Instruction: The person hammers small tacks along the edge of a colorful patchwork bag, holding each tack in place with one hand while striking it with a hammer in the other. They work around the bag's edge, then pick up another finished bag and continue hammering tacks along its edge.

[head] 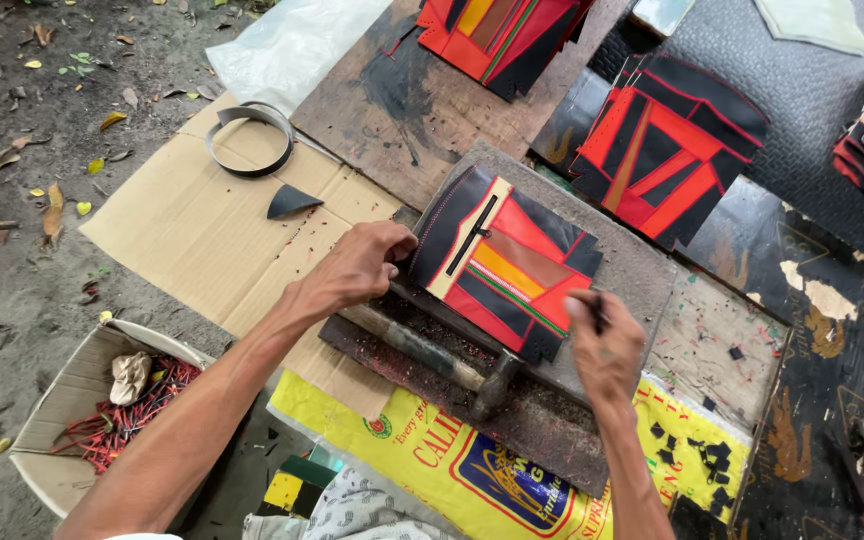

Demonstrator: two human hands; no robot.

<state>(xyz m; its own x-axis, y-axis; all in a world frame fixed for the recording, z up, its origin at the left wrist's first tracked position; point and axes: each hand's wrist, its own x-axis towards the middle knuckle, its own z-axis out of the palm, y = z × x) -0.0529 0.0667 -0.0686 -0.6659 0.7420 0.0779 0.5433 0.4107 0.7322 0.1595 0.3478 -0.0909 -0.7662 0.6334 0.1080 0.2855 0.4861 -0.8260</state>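
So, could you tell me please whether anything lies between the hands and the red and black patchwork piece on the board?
Nothing visible does. The left hand already rests at the edge of the patchwork piece, and the right hand touches its lower corner. The hammer lies below it, off to the side.

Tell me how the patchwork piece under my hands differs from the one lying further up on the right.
The near piece has a cream strip with a black zip and a yellow bar; the far piece is only red, black and brown. The near piece is pinned by the left hand and right hand; the far piece lies untouched. Both are red-and-black stitched panels.
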